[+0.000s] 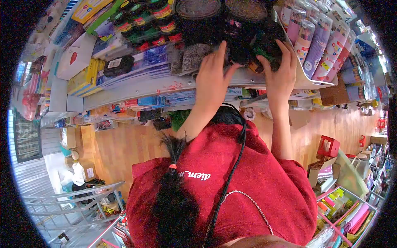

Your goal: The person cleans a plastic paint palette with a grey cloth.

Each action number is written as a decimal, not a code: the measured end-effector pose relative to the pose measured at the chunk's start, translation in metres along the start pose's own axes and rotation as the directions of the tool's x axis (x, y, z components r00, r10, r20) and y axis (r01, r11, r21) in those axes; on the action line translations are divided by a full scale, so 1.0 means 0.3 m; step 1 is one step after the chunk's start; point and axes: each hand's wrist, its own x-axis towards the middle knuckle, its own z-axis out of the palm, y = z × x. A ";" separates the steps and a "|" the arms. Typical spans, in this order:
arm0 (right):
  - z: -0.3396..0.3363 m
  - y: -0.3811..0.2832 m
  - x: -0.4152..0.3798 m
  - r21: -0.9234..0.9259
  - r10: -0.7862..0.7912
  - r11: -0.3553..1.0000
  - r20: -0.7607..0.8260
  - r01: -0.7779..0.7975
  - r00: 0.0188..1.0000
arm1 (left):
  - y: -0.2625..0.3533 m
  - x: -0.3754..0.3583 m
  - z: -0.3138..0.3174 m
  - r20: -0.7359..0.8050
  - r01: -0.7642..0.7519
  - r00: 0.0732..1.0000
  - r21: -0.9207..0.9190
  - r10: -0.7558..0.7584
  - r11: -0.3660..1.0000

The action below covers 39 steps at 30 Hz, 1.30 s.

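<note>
My left hand [211,80] reaches over the front edge of the shelf, its index finger and thumb stretched apart beside dark items. Next to it lies a grey speckled packet [196,58]. My right hand [282,74] curves its thumb and fingers around a small dark item with green on it [269,51], whose kind is too dark to make out. Behind both hands stand large dark round tubs [246,10]. To the right of my right hand, a white bin [308,78] holds colored pencil tubes [316,43].
Small jars with red, green and yellow labels [161,14] crowd the shelf [144,89] at upper left, near a yellow box [84,78]. Lower shelves hold more packets. Behind me are a wooden floor [111,144], a red stool [328,146], a metal railing [74,202] and a goods rack [351,215].
</note>
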 end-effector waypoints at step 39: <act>-0.791 0.417 -0.604 0.440 0.402 0.789 0.158 -0.429 0.902 | 0.658 -0.100 0.197 -0.285 -0.356 0.919 -0.313 0.271 0.880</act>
